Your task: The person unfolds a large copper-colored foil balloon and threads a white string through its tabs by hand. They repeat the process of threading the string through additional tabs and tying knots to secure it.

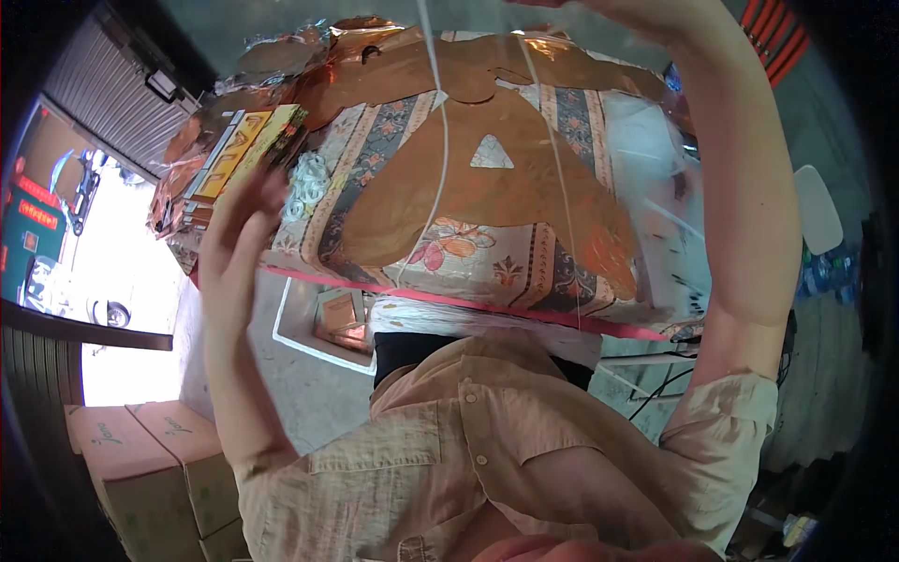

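My left hand (242, 229) is raised at the left, blurred, with thumb and fingers curved apart and nothing visible between them. It is nearest to a stack of yellow printed packs (239, 150) and a bundle of white loops (309, 183). My right arm reaches up to the top edge, where only part of my right hand (599, 7) shows; its grip is hidden. White cords (442, 169) hang from the top edge across a flat brown sheet piece (403, 206) with a triangular hole. That piece lies on a patterned cloth (487, 267) over the table.
More brown sheets (375, 80) and shiny wrapping (281, 56) cover the far side. Clear plastic (655, 178) lies at the right. Below the table's front edge is a white foam box (281, 323). Cardboard boxes (150, 478) stand lower left, a white stool (817, 211) right.
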A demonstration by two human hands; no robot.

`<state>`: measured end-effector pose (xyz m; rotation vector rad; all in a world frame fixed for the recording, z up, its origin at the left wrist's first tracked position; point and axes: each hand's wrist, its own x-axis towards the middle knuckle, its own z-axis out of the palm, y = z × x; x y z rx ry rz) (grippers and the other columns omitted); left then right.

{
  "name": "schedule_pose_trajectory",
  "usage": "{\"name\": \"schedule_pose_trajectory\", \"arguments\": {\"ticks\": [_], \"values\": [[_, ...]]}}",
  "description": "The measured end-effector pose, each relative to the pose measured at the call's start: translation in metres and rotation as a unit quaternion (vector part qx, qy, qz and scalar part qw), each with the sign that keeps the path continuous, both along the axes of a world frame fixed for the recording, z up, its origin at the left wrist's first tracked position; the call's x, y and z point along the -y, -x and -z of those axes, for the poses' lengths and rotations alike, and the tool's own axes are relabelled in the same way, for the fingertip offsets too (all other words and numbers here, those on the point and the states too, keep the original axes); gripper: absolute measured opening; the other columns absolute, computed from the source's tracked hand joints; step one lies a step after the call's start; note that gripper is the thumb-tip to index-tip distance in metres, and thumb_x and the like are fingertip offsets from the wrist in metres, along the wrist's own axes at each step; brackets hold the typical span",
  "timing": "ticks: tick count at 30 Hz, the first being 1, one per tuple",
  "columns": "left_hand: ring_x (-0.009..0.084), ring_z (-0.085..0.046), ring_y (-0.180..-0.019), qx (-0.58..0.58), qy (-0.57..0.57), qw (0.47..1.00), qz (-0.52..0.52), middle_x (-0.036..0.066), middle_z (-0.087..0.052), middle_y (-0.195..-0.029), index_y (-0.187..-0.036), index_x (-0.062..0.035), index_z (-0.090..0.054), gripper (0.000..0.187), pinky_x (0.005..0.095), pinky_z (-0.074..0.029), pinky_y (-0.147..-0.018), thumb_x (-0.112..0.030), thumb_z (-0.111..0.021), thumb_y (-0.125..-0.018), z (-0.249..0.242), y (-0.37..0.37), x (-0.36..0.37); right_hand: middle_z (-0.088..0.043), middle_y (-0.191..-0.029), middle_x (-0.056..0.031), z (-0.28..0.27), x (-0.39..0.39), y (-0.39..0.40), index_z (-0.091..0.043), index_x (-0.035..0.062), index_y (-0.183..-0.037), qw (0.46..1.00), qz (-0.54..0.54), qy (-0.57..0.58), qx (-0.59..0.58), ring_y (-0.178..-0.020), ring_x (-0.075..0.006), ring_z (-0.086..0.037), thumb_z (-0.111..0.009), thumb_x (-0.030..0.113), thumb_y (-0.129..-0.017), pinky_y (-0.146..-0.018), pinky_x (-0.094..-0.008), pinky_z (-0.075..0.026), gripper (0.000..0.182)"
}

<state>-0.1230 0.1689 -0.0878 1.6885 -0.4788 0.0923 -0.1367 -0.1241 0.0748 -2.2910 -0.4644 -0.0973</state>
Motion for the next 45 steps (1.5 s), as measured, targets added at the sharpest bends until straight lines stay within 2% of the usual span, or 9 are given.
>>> {"name": "schedule_pose_trajectory", "arguments": {"ticks": [3,7,9,15,21,25,28,36,45], "values": [[0.0192,-0.039,-0.118,0.115,0.055,0.978,0.163,0.012,-0.043,-0.124,-0.135,-0.0047,-0.023,0.067,0.0318,-0.033,-0.096,-0.005,-0.054,-0.076,-0.027,-0.01,0.093,-0.049,-0.059,0.0038,-0.004,-0.016,-0.009,-0.06,0.0022,-0.076,0.994,-0.06,-0.019,0.09,-0.053,-0.003,-0.042,-0.055,0.013,-0.081,-0.047,-0.0178,-0.033,0.013],[0.0141,-0.053,-0.093,-0.061,0.183,0.928,0.319,0.007,-0.052,-0.105,-0.12,-0.0022,-0.04,0.042,0.0252,-0.046,-0.074,-0.014,-0.057,-0.083,-0.022,-0.001,0.164,-0.048,-0.058,0.004,-0.008,0.003,-0.011,-0.06,0.0023,-0.077,0.98,-0.064,-0.055,0.181,-0.051,-0.0027,-0.041,-0.055,0.013,-0.082,-0.043,-0.0178,-0.03,0.013],[0.0101,-0.055,-0.076,-0.213,0.036,0.85,0.48,0.003,-0.056,-0.09,-0.105,-0.002,-0.049,0.026,0.0224,-0.045,-0.062,-0.019,-0.055,-0.086,-0.017,-0.006,0.166,-0.048,-0.059,0.004,-0.011,0.039,0.001,-0.059,0.0037,-0.079,0.975,0.044,-0.062,0.207,-0.049,-0.002,-0.041,-0.055,0.013,-0.082,-0.04,-0.0174,-0.029,0.011],[0.0104,-0.044,-0.055,-0.281,0.234,0.842,0.398,0.001,-0.05,-0.069,-0.086,-0.0033,-0.055,0.015,0.027,-0.047,-0.061,-0.018,-0.049,-0.087,0.028,-0.059,0.101,-0.051,-0.063,0.0034,0.044,0.165,0.073,-0.055,0.005,-0.08,0.962,0.208,-0.138,0.108,-0.054,-0.0007,-0.046,-0.057,0.024,-0.082,-0.046,-0.0129,-0.032,0.02],[0.027,-0.051,-0.104,-0.209,0.373,0.861,0.276,0.011,-0.057,-0.097,-0.084,-0.0014,-0.053,0.027,0.0473,-0.041,-0.093,-0.022,-0.038,-0.093,-0.018,-0.078,0.068,-0.065,-0.082,-0.0126,0.135,0.12,0.107,-0.064,-0.0001,-0.071,0.951,-0.046,-0.173,-0.252,-0.041,-0.0037,-0.048,-0.062,0.008,-0.073,-0.038,-0.0157,-0.034,0.008],[0.0138,-0.046,-0.062,-0.221,0.458,0.779,0.367,0.001,-0.044,-0.068,-0.09,-0.0052,-0.051,0.022,0.0305,-0.048,-0.069,-0.023,-0.038,-0.093,-0.021,-0.085,0.068,-0.064,-0.088,-0.0157,0.17,0.105,0.097,-0.063,-0.0026,-0.081,0.929,-0.03,-0.241,-0.278,-0.038,-0.0036,-0.046,-0.058,0.005,-0.076,-0.037,-0.0166,-0.034,0.011],[0.0051,-0.026,-0.05,-0.21,0.324,0.894,0.226,-0.005,-0.032,-0.062,-0.086,-0.0118,-0.048,0.017,0.0192,-0.018,-0.039,-0.027,-0.044,-0.09,-0.015,-0.082,0.073,-0.063,-0.088,-0.0168,0.196,0.124,0.079,-0.058,-0.005,-0.091,0.827,-0.029,-0.523,-0.206,-0.036,-0.0042,-0.044,-0.049,0.002,-0.081,-0.037,-0.0186,-0.036,0.015],[0.0051,-0.037,-0.062,-0.07,-0.095,0.954,0.274,-0.002,-0.039,-0.069,-0.114,-0.0074,-0.036,0.026,0.0182,-0.033,-0.057,-0.013,-0.04,-0.089,0.026,-0.023,0.142,-0.055,-0.069,-0.0026,0.189,0.046,0.033,-0.055,-0.0007,-0.081,0.995,0.001,-0.095,0.017,-0.06,-0.0093,-0.05,-0.051,0.019,-0.086,-0.052,-0.0227,-0.039,0.021],[0.0171,-0.056,-0.066,0.067,-0.149,0.962,0.218,0.01,-0.055,-0.071,-0.101,-0.0033,-0.047,0.017,0.0305,-0.043,-0.058,-0.008,-0.047,-0.085,0.044,-0.025,0.148,-0.055,-0.063,-0.0022,0.196,0.047,0.017,-0.061,0.003,-0.082,0.854,0.006,-0.458,-0.248,-0.053,-0.0038,-0.047,-0.052,0.018,-0.087,-0.047,-0.0175,-0.034,0.019]]}}
